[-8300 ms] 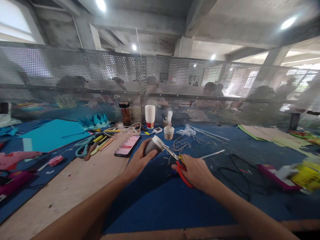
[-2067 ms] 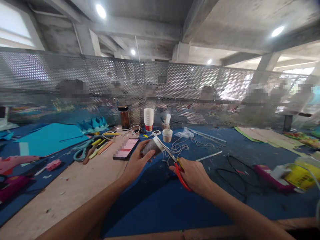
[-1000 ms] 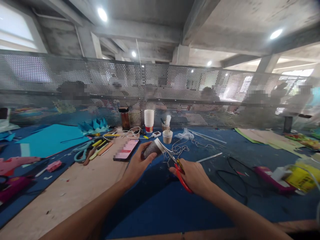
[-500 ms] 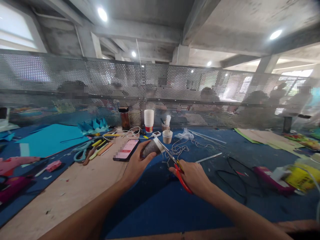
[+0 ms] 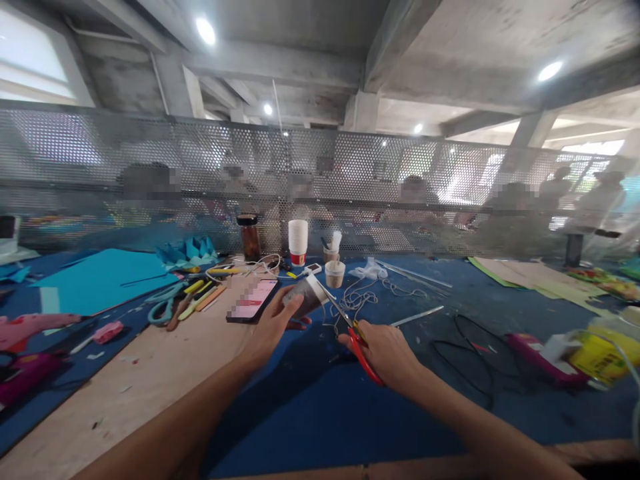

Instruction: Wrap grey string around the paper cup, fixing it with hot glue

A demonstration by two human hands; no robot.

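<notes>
My left hand is closed round a grey paper cup, which lies tilted with its white rim toward the right. My right hand grips red-handled scissors, fingers through the loops. The blades point up and left and their tips meet the cup's rim. Both hands hover over the blue table cover, just right of a phone with a pink screen.
White string lies beyond the scissors. Further back stand a stack of white cups, a brown jar and small paper cups. Teal scissors, pens, teal paper and pink glue guns lie left. Black wire lies right. A perforated metal screen backs the table.
My left hand has shifted its hold on the cup a little, thumb now along the near side. The scissors stay at the rim. Otherwise the scene is the same.
</notes>
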